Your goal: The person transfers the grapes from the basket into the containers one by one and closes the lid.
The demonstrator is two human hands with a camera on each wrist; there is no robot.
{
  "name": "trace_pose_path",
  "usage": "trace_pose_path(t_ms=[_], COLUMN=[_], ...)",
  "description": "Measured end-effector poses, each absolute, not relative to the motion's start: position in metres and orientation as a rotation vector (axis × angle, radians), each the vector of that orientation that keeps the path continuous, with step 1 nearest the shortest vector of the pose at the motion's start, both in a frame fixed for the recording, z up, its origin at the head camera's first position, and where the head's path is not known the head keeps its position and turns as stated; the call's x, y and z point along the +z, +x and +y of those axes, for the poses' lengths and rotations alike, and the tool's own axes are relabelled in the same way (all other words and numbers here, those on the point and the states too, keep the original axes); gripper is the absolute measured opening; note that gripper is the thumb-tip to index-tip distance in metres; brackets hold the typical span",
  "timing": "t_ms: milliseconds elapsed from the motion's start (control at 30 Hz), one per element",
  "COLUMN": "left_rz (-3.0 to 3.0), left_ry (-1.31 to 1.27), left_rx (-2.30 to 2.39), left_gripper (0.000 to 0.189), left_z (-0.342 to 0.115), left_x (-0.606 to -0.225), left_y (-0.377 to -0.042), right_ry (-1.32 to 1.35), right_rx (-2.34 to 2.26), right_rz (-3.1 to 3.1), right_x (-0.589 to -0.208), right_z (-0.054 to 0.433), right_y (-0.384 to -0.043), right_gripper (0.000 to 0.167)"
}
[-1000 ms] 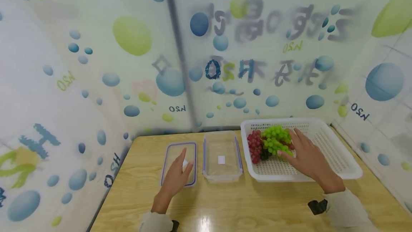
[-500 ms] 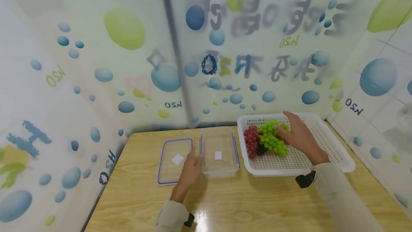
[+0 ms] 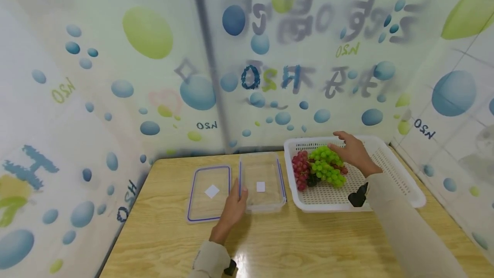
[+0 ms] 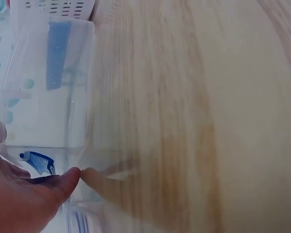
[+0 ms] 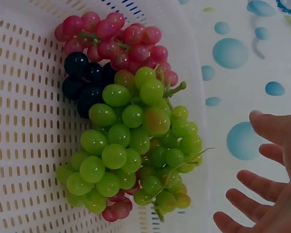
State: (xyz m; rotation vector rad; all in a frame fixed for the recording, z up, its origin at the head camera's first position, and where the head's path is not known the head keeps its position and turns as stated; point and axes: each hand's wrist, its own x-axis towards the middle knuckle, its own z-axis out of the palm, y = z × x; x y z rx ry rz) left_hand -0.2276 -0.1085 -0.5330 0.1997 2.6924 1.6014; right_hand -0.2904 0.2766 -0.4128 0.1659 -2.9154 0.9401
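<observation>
In the head view my left hand (image 3: 233,205) is at the left side of a clear plastic container (image 3: 266,170) that has blue-edged side flaps. Its thumb and fingers lie on either side of the near left flap; in the left wrist view the blue-edged flap (image 4: 40,162) shows between them. My right hand (image 3: 354,153) hovers above a bunch of green grapes (image 3: 327,170), fingers spread and holding nothing. Red grapes (image 5: 109,41) and dark grapes (image 5: 80,85) lie against the green ones in a white perforated basket (image 5: 24,121).
Left of the container a flat clear lid (image 3: 204,179) with a blue rim lies on the wooden table (image 3: 166,243). A printed wall sheet (image 3: 308,76) with blue drops rises behind the table. The basket stands right beside the container.
My left hand has moved right, from over the lid to the container's left side. The right hand has drawn back from low over the grapes to above their far side. The grapes stay in the basket.
</observation>
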Motion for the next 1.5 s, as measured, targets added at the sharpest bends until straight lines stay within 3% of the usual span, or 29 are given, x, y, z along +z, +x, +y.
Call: trace_pose_path(t_ms=[667,1500], left_rz=[2.665,2.643], left_ry=[0.284,0.245], left_rx=[1.559,1.565], left_gripper=[0.056,0.056], left_z=[-0.112,-0.109], left_x=[-0.535,-0.533], left_y=[-0.23,-0.228], right_ry=[0.098,0.063], right_rx=[1.288,0.937], right_rz=[-3.087,-3.082], right_x=[-0.443,-0.463], right_z=[0.286,0.287], right_y=[-0.317,-0.322], right_gripper=[0.07,0.069])
